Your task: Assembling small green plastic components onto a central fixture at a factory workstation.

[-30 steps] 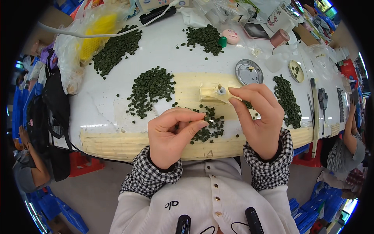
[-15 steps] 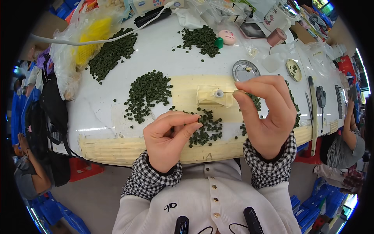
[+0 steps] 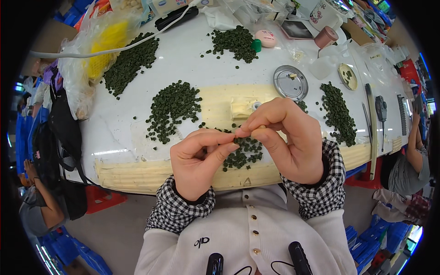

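My left hand (image 3: 196,158) pinches a small dark green piece (image 3: 236,137) between thumb and forefinger; most of it is hidden by the fingertips. My right hand (image 3: 293,142) is closed on a thin tan stick (image 3: 261,127), with its fingertips touching or almost touching those of the left. The front end of the stick is hidden. Behind the right fingers sits a block wrapped in cream tape (image 3: 239,108), with a small whitish nozzle (image 3: 256,105) partly covered by the hand. Under the hands lies a small pile of green pieces (image 3: 243,156).
More green piles lie at left centre (image 3: 173,110), far left (image 3: 130,64), far centre (image 3: 236,42) and right (image 3: 338,114). A round metal lid (image 3: 290,94) and a small dish (image 3: 348,76) stand right. Tweezers (image 3: 367,119) lie beyond. A white cable (image 3: 105,53) crosses the far left.
My right hand has moved left and toward me, from beside the nozzle to the left hand's fingertips, bringing the thin stick along. My left hand has stayed nearly still.
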Action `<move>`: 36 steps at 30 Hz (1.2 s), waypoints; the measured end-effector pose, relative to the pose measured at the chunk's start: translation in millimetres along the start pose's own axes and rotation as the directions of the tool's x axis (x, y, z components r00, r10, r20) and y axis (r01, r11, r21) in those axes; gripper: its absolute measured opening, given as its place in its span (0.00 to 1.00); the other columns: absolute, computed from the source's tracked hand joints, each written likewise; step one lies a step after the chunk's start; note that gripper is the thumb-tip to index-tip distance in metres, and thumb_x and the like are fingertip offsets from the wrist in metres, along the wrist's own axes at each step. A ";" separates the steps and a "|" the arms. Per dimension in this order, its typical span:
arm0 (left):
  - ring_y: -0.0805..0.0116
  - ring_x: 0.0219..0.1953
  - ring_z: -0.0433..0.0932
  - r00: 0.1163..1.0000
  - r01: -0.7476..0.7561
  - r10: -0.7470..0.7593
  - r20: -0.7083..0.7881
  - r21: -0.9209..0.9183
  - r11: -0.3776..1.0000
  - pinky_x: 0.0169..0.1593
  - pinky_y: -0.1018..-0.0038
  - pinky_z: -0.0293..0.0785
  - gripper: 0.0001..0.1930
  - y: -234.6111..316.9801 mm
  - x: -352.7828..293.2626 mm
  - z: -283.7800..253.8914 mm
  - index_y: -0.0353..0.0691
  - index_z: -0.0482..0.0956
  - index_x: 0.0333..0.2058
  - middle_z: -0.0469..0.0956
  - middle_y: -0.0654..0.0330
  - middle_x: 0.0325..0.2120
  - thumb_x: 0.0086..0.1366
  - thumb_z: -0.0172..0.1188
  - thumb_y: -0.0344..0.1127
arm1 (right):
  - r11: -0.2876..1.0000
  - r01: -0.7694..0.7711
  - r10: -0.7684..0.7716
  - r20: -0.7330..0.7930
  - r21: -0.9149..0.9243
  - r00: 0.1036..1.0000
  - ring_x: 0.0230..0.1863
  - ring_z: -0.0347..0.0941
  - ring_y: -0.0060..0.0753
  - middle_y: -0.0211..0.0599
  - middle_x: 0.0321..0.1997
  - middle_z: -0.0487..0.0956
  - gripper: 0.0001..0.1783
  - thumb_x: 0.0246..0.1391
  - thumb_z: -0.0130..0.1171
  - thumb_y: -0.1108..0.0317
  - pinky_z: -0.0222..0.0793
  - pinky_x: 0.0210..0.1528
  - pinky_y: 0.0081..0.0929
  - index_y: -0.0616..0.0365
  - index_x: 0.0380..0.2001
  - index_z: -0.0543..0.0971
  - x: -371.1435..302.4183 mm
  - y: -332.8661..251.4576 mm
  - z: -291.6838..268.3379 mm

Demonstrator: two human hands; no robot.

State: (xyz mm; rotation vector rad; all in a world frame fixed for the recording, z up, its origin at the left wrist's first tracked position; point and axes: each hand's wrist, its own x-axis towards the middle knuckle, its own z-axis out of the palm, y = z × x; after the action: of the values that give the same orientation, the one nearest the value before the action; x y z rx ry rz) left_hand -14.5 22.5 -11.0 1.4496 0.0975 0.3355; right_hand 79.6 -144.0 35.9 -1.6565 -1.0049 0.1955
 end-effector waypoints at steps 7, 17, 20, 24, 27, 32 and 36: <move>0.84 0.22 0.62 1.000 -0.001 0.001 -0.007 0.009 1.000 0.25 0.86 0.58 0.09 -0.2 0.3 0.6 0.34 0.82 0.34 0.77 0.64 0.28 0.53 0.65 0.20 | 0.990 0.126 -0.133 -0.143 -0.059 0.981 0.24 0.73 0.32 0.37 0.28 0.75 0.06 0.52 0.60 0.75 0.69 0.26 0.22 0.64 0.31 0.74 4.2 7.4 8.1; 0.85 0.22 0.63 1.000 0.008 -0.007 -0.020 0.020 1.000 0.25 0.86 0.60 0.09 0.8 -0.3 1.1 0.33 0.82 0.34 0.77 0.64 0.28 0.53 0.65 0.20 | 0.991 0.082 -0.114 -0.335 -0.108 0.935 0.26 0.75 0.31 0.38 0.28 0.76 0.05 0.53 0.59 0.76 0.71 0.29 0.21 0.65 0.32 0.74 5.8 11.5 5.9; 0.85 0.22 0.64 1.000 0.006 -0.005 -0.022 0.014 1.000 0.25 0.87 0.60 0.09 0.6 -0.2 1.3 0.33 0.82 0.35 0.77 0.64 0.28 0.53 0.65 0.19 | 0.916 0.057 -0.206 -0.344 -0.397 0.916 0.25 0.73 0.35 0.38 0.27 0.74 0.05 0.51 0.60 0.75 0.69 0.28 0.24 0.62 0.31 0.74 11.0 15.0 -0.5; 0.85 0.22 0.64 1.000 0.002 -0.002 -0.029 0.012 1.000 0.25 0.87 0.61 0.09 -0.4 -1.0 0.6 0.33 0.82 0.35 0.77 0.64 0.27 0.54 0.65 0.19 | 0.786 0.025 -0.234 -0.258 -0.618 0.937 0.28 0.70 0.40 0.37 0.27 0.72 0.06 0.48 0.61 0.74 0.66 0.28 0.30 0.59 0.29 0.74 13.4 25.9 0.4; 0.85 0.22 0.65 0.999 -0.009 0.010 -0.031 0.016 1.000 0.25 0.87 0.61 0.09 -1.4 -1.1 0.0 0.33 0.82 0.35 0.77 0.64 0.27 0.54 0.64 0.19 | 0.752 0.012 -0.203 -0.215 -0.660 0.955 0.31 0.69 0.40 0.35 0.29 0.72 0.06 0.47 0.61 0.73 0.67 0.32 0.32 0.59 0.28 0.74 13.1 25.9 0.9; 0.85 0.23 0.64 0.999 -0.015 0.014 -0.042 -0.008 1.000 0.25 0.87 0.61 0.09 0.3 -0.4 1.2 0.32 0.82 0.35 0.76 0.64 0.27 0.54 0.64 0.18 | 0.731 0.022 -0.232 -0.218 -0.682 0.948 0.32 0.69 0.40 0.36 0.31 0.73 0.08 0.45 0.63 0.74 0.67 0.33 0.32 0.59 0.31 0.77 12.4 17.1 -0.9; 0.81 0.27 0.71 0.999 0.003 -0.004 -0.046 -0.015 1.000 0.32 0.85 0.67 0.08 2.7 -1.8 -1.0 0.32 0.80 0.34 0.79 0.58 0.31 0.54 0.61 0.16 | 0.794 0.054 -0.237 -0.226 -0.605 0.945 0.31 0.69 0.39 0.38 0.30 0.74 0.11 0.43 0.63 0.76 0.67 0.33 0.31 0.61 0.35 0.79 2.9 -3.3 -2.9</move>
State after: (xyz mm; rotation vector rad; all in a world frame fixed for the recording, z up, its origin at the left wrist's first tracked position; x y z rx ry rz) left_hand -16.9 23.2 -8.8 1.4271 0.1348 0.3660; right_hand 81.4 -144.0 40.8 -2.0780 -1.0161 -0.5173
